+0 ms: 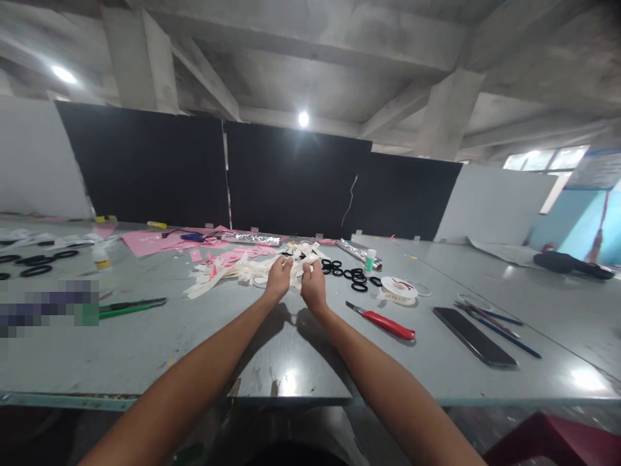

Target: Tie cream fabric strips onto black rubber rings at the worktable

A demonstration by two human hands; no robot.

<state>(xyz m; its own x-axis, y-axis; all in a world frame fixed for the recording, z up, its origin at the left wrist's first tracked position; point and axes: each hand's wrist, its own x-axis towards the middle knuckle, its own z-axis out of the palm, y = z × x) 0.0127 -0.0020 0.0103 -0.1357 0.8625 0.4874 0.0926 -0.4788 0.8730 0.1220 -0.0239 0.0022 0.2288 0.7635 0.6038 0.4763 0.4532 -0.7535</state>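
Head view: both arms reach out over the grey glossy tabletop (145,349). The left hand (278,279) and the right hand (314,286) sit side by side, fingers curled shut on a strip from the heap of cream-white ribbon pieces (242,268), which spreads from their 12 o'clock round to 9 o'clock. At 2 o'clock lie small black elastic rings (353,275), then a white ribbon spool (398,288); at 4 o'clock a red-handled utility knife (385,322), further right a black smartphone (473,336). Risks, as I judge: pulling the pinched strip could drag the tangled heap along, scatter the rings, or sweep a wrist onto the knife.
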